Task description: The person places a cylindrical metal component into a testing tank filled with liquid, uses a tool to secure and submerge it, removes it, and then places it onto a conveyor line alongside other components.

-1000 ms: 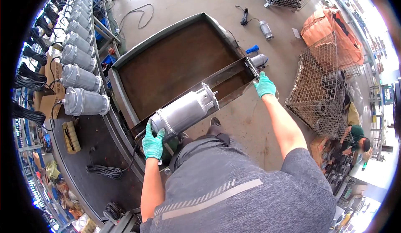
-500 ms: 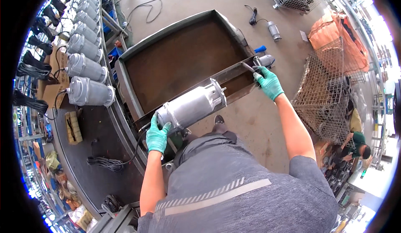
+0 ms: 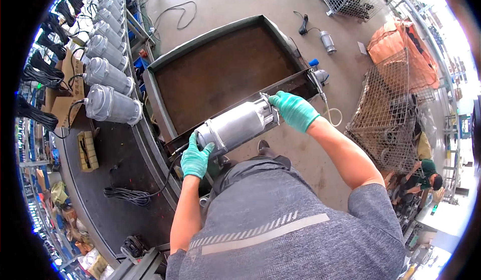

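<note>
A silver cylindrical pump body (image 3: 235, 127) lies across the near rim of a large rusty metal tank (image 3: 220, 74). My left hand (image 3: 195, 157), in a green glove, grips its rounded near end. My right hand (image 3: 294, 110), also green-gloved, clasps the flanged far end. A black cable runs down from the left end toward the floor. A metal tool with a hose (image 3: 319, 87) rests on the tank rim just right of my right hand.
A row of similar silver pump bodies (image 3: 107, 87) lies along the dark bench (image 3: 100, 190) at left, with coiled black cables. Wire mesh crates (image 3: 388, 122) stand at right, an orange sack (image 3: 401, 42) behind. Another person (image 3: 426, 174) crouches at far right. A small pump (image 3: 327, 42) lies on the floor.
My right hand has left the tool on the tank rim and moved left onto the flanged end of the pump body. My left hand keeps its grip.
</note>
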### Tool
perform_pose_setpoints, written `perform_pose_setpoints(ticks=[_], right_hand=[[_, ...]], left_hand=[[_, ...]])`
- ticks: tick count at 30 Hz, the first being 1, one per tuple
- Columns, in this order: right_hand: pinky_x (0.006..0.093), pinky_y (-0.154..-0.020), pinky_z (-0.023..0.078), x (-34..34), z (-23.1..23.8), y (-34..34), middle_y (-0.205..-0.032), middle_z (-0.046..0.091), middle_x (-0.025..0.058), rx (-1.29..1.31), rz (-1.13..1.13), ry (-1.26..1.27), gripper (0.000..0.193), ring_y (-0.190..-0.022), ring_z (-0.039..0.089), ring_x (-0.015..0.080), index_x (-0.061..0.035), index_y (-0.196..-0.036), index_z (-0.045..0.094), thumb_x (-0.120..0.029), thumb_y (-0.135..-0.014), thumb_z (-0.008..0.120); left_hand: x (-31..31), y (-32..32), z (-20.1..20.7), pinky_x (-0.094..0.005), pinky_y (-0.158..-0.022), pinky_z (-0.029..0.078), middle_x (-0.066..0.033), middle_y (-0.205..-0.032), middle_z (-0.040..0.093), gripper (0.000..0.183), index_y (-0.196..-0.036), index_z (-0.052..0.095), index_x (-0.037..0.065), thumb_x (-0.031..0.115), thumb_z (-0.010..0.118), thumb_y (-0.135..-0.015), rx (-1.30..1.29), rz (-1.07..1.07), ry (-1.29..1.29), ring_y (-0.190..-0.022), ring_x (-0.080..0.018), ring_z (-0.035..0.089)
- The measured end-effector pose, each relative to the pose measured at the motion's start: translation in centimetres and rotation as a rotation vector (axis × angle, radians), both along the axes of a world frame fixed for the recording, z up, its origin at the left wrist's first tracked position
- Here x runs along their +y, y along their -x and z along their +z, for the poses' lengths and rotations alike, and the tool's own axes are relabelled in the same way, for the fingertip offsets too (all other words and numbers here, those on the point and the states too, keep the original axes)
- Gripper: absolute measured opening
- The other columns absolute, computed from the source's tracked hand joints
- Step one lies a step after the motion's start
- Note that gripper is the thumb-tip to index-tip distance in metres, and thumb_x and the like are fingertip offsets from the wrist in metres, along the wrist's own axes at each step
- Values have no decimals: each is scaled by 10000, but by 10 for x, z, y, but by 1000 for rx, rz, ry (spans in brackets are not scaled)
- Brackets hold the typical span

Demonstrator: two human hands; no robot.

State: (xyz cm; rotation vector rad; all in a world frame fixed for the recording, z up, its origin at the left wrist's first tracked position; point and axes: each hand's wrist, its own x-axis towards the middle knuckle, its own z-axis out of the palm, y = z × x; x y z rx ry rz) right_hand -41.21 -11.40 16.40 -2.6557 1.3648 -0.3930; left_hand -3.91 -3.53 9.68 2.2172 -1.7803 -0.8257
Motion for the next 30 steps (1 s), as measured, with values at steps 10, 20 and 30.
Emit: perform_pose_setpoints(ticks=[10,20,30], right_hand=[[423,-827,580,-11,14,-24,-999,680,143,241,8,-35,331,-947,697,329,-50,-1109,659,-50,-787,735],[445,-784,599,-10,17,-37,-1042,737,182,294,-24,-157,198,-936,743,343,-45,-1123,662,-57,-933,605],[458,-709,600,-21,28,-54,-888,767,143,504,-244,-224,219,-813,763,341,-68,-1098,693,-198,-928,649]], left_hand=[[-1,2,11,-526,-786,565,-245,-933,748,887,-1579,409,226,643,728,-863,-87,-27,-56,-861,-437,726],[-4,0,10,-513,-782,561,-236,-900,748,889,-1573,415,203,643,724,-864,-89,-47,-24,-844,-423,727],[-4,-2,17,-527,-818,554,-275,-1009,742,867,-1571,414,189,597,738,-878,-64,-44,-84,-921,-458,720]])
